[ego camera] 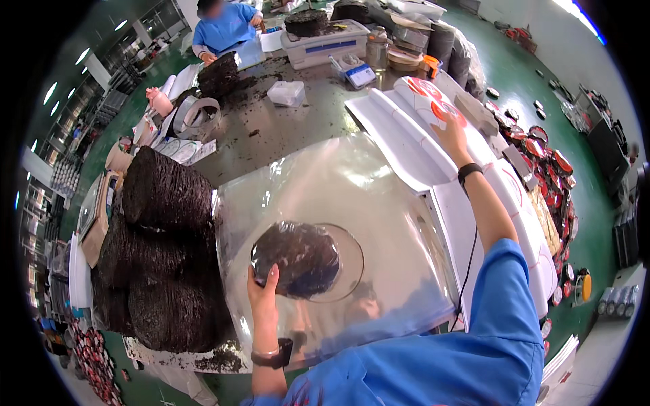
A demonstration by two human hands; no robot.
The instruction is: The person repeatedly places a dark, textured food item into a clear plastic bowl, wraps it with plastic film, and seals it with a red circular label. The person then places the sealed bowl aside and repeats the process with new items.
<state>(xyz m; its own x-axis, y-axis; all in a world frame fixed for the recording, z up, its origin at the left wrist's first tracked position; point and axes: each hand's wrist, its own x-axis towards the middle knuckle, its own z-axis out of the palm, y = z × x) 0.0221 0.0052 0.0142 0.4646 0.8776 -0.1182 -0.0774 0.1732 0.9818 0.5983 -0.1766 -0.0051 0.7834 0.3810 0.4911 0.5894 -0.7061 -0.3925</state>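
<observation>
My left hand [264,294] grips the near left edge of a dark round cake, apparently dried seaweed [299,256], wrapped in shiny clear film. Beneath it lies a glossy stack of clear plastic sheets [325,172], with a circular outline [361,259] showing to the right of the cake. My right hand [453,138] reaches far forward, its fingertips at a red round printed label [443,110] on a long row of white sheets [475,137]. Whether those fingers pinch the label cannot be made out. White rolled paper [406,129] lies to the left of this hand.
Stacked dark seaweed discs [162,193] stand at left. Across the metal table [244,122], a person in blue [223,30] works near a plastic bin [325,45]. A small clear box [286,93], a glass jar [377,48] and tape rolls [203,114] also stand there. Red-labelled packs [548,162] are heaped at right.
</observation>
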